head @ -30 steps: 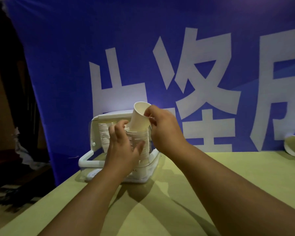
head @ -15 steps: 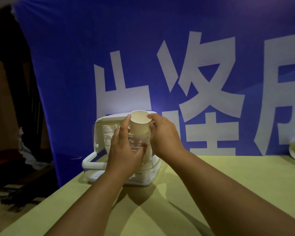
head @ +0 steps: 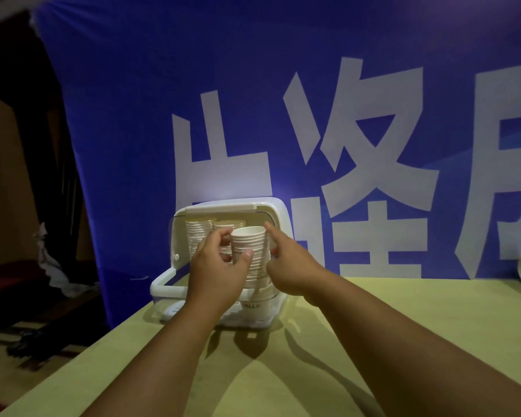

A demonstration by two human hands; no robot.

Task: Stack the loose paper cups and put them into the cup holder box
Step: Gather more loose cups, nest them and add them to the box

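Left hand (head: 220,266) grips cup stack (head: 252,246) at the open front of the cup holder box (head: 275,212). My right hand (head: 289,263) touches the stack, fingers loosely extended.

A large blue banner (head: 127,115) is hanging behind the table and filling most of the view, with big white characters (head: 358,136) running across it and getting cut off at the right edge. A yellow-green tabletop (head: 433,314) is stretching across the lower part, with dark shadows lying on it. At the far left a brownish wall panel (head: 0,182) is standing in dim light, something crumpled and white (head: 53,269) is hanging beside the banner's edge, and a dark, unclear object (head: 27,341) is lying below it.
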